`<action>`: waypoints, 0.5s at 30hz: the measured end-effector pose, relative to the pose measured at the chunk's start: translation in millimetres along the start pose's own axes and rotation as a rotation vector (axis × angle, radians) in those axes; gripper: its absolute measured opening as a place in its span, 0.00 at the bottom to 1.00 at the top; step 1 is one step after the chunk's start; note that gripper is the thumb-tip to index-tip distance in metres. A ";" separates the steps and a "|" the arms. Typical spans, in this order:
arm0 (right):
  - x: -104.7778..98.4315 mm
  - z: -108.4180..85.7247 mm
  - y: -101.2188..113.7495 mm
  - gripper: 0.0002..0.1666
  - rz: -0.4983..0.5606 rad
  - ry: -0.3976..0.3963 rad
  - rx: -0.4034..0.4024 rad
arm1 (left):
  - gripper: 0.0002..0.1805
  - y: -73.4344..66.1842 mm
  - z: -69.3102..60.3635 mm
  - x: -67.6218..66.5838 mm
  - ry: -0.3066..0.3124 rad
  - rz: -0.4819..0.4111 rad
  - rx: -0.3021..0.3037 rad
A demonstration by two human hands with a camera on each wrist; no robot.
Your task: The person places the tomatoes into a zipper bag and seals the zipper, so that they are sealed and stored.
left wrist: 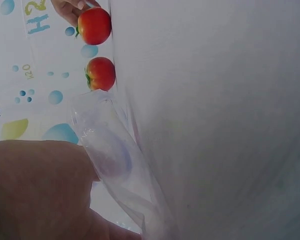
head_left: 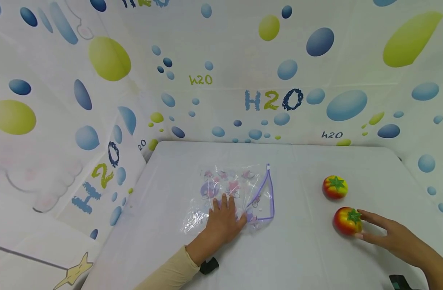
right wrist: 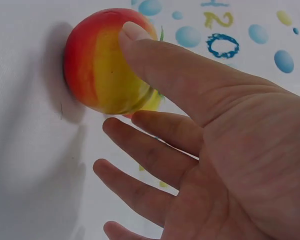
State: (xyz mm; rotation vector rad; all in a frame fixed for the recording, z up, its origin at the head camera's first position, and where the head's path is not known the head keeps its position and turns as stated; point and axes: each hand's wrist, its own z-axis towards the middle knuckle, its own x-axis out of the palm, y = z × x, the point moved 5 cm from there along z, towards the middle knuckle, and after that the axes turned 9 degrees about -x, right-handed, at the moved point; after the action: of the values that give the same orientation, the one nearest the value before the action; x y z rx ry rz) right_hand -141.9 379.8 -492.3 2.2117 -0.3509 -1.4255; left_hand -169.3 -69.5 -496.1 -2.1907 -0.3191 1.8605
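My left hand (head_left: 223, 221) rests with fingers spread on a clear plastic bag (head_left: 196, 215) with purple edging and pink-purple prints, lying flat. In the left wrist view the bag (left wrist: 112, 155) lies beside the hand (left wrist: 40, 185). At the right, my right hand (head_left: 399, 237) has its thumb and a finger at the nearer red-yellow tomato (head_left: 344, 221). The right wrist view shows the thumb of the hand (right wrist: 230, 135) over that tomato (right wrist: 105, 65), the other fingers spread and extended; firm contact cannot be told. A second tomato (head_left: 332, 189) sits just behind it.
Around the white table (head_left: 297, 257) hangs a white sheet (head_left: 236, 48) printed with blue and green spots and lettering. A small black object (head_left: 209, 266) is beside my left wrist, and another dark object (head_left: 399, 282) is by my right forearm.
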 end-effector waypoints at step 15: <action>2.3 3.5 -0.5 0.55 -0.008 -0.032 0.023 | 0.44 -1.7 -2.5 -3.2 0.004 -0.006 0.002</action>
State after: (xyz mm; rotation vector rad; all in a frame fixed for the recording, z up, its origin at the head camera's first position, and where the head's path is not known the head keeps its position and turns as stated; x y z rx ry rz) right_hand -144.1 378.2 -495.6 2.2135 -0.3714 -1.4697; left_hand -167.3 -69.0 -492.2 -2.1897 -0.3219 1.8517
